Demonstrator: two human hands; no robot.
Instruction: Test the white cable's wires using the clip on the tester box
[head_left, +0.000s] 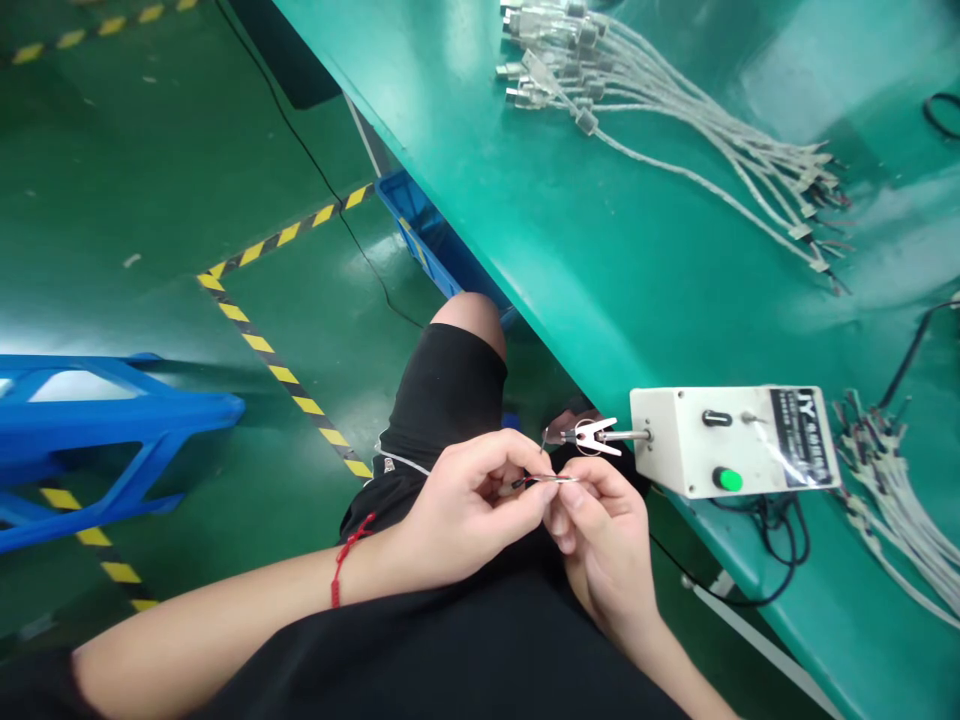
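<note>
Stretching below everything, a glossy dark green floor (150, 250) carries lines of yellow-and-black striped tape (283, 374). A smooth, bright green tabletop (600, 250) runs diagonally above it, on the right. At the far left stands a blue open-sided plastic frame (176, 412), and a blue plastic crate (420, 235) sits partly beneath the table edge. Across the tabletop fans a large bundle of translucent pale cables (720, 135), plugs at one end and bared coloured wires at the other. Nearer, at the table's edge, rests a cream metal box (675, 440) with a green button, just beside a second bundle of pale cables (892, 485). The left hand (472, 505), red cord at its wrist, and the right hand (611, 520) meet above the lap, each pinching between thumb and fingers. Just beyond them, a white pronged clip (592, 436) juts from the box on a metal shaft. Smallest, the thin dark, red and pale wires (553, 478) lie between both hands' fingertips, near the clip.
</note>
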